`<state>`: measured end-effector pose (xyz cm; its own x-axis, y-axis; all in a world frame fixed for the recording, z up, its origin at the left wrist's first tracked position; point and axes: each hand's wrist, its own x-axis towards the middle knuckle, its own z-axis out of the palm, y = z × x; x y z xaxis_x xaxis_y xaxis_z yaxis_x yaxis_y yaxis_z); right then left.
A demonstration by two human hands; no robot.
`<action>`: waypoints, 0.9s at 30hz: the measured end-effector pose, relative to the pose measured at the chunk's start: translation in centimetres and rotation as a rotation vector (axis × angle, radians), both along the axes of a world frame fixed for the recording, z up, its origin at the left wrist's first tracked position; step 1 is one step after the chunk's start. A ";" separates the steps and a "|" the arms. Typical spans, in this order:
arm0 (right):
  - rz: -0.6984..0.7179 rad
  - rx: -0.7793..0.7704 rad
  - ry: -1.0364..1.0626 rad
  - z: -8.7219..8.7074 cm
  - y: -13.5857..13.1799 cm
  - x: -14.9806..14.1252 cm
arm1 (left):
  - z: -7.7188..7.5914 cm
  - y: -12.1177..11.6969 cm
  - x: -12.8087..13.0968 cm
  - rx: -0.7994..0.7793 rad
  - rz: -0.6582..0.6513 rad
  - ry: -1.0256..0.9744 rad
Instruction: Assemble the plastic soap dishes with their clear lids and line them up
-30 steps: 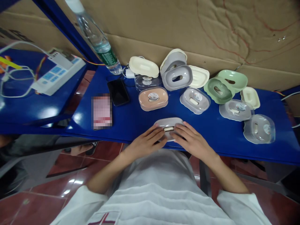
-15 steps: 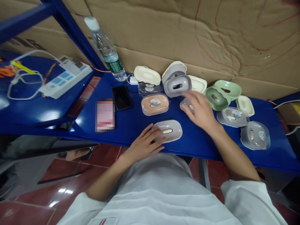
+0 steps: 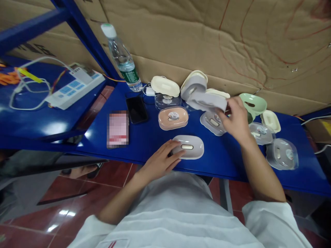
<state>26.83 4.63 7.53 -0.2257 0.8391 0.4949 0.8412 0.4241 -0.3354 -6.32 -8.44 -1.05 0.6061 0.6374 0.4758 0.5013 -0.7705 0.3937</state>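
Note:
My left hand (image 3: 160, 160) rests with spread fingers over the left end of a grey soap dish (image 3: 196, 148) near the table's front edge; a cream oval piece sits in the dish's middle. My right hand (image 3: 236, 119) grips the right end of a grey slotted soap dish tray (image 3: 207, 100), which is tilted, raised and slightly blurred. Below that hand lies a grey soap dish with a clear cover (image 3: 214, 122). Behind the raised tray stands another grey tray (image 3: 193, 86) in a cream one. To the left is a pink soap dish (image 3: 173, 117) with a label.
On the right are a light green tray (image 3: 254, 100), a cream tray (image 3: 271, 120) and a clear-covered grey dish (image 3: 281, 154). A water bottle (image 3: 126, 65), a black phone (image 3: 137, 109) and a power strip (image 3: 74, 88) are on the left. Cardboard (image 3: 168, 38) lines the back.
My right hand has closed on the grey slotted tray and lifted it, tilting it to the right. My left hand stays on the front dish. The view has shifted slightly.

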 end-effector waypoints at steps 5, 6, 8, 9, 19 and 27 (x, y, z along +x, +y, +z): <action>0.201 0.026 0.036 -3.1 -8.7 -1.0 | -0.2 -0.5 -0.2 -0.019 0.103 -0.064; 0.194 0.043 0.059 -4.0 -9.9 -1.3 | -0.3 -0.5 -0.2 -0.020 0.118 -0.074; 0.171 0.080 0.118 -5.4 -11.5 -2.0 | -0.5 -0.6 -0.1 -0.012 0.123 -0.095; 0.161 0.092 0.147 -6.0 -12.1 -2.3 | -0.6 -0.6 -0.1 -0.007 0.118 -0.114; 0.189 0.050 0.163 -8.1 -13.6 -3.8 | 0.6 0.0 -0.8 -0.040 -0.005 -0.133; 0.241 -0.039 0.133 -7.3 -14.5 -3.3 | 0.9 1.0 -0.7 0.069 0.006 -0.173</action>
